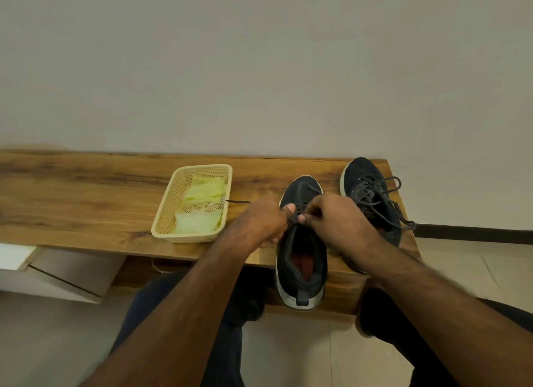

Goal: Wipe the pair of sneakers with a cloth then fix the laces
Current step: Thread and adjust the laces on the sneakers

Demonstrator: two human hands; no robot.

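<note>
Two dark sneakers with white soles lie on the wooden table. The near sneaker point(301, 259) points away from me, its heel over the front edge. My left hand point(264, 220) and my right hand point(336, 217) meet over its tongue, each pinching the dark lace point(295, 213). One loose lace end point(238, 202) sticks out leftward past my left hand. The other sneaker point(372, 196) lies at the right with its laces loose, one end hanging over the table's right edge. Yellow-green cloths point(204, 194) lie in a cream basket point(165, 213).
The wooden table point(86, 190) stands against a plain wall and ends just right of the far sneaker. A white drawer unit point(57, 274) sits below on the left. My knees are under the front edge, over a tiled floor.
</note>
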